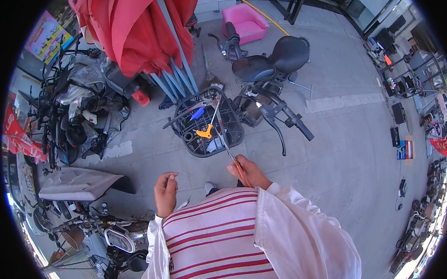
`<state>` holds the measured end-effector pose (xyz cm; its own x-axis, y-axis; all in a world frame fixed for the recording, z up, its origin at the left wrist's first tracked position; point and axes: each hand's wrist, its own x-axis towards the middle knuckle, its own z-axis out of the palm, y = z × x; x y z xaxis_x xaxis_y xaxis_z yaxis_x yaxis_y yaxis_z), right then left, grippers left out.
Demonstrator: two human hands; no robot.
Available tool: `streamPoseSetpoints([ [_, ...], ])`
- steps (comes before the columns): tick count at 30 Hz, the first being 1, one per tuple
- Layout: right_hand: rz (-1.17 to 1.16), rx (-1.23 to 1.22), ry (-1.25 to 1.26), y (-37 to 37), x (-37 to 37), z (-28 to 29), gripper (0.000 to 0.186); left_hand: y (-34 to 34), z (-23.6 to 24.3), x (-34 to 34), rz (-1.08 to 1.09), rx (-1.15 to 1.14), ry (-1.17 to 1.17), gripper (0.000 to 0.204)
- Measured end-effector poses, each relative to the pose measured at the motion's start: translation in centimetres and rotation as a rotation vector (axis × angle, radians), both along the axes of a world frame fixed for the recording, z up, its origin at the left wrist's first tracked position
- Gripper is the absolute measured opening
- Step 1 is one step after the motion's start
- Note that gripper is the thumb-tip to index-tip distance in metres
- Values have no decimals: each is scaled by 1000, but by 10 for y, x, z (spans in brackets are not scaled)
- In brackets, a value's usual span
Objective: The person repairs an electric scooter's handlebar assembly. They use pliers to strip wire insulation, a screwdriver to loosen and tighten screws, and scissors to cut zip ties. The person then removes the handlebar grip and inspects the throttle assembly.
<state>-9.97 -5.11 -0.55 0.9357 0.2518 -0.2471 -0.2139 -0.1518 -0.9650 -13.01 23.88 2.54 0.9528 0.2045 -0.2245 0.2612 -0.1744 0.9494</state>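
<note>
My right hand (251, 173) is closed around the red handle of a long metal tool (240, 170); its exact kind I cannot make out. The tool's shaft points away from me, over a black basket (239, 140). My left hand (166, 192) is raised near my body, thumb and fingers pressed together; anything between them is too small to tell. In the basket lie a yellow-handled tool (204, 132) with a thin metal shaft, a blue object (198, 113) and a dark ring-shaped thing (188, 136).
Just beyond the basket are a handlebar (288, 114) with a brake lever and a black seat (254, 68). A folded red canopy (134, 28) on metal poles stands at far left. Scooters and parts (82, 100) crowd the left; a pink armchair (245, 23) is at the back.
</note>
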Motion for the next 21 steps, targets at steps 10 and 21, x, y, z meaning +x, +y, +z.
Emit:
streamPoseSetpoints([
  [10,-633,192,443,4,-33,-7,56,-65,-13,153,-650,-114,89,26],
  [21,-748,108,419,-8,-19,-13,59,-212,-86,233,-690,-1181,582,26],
])
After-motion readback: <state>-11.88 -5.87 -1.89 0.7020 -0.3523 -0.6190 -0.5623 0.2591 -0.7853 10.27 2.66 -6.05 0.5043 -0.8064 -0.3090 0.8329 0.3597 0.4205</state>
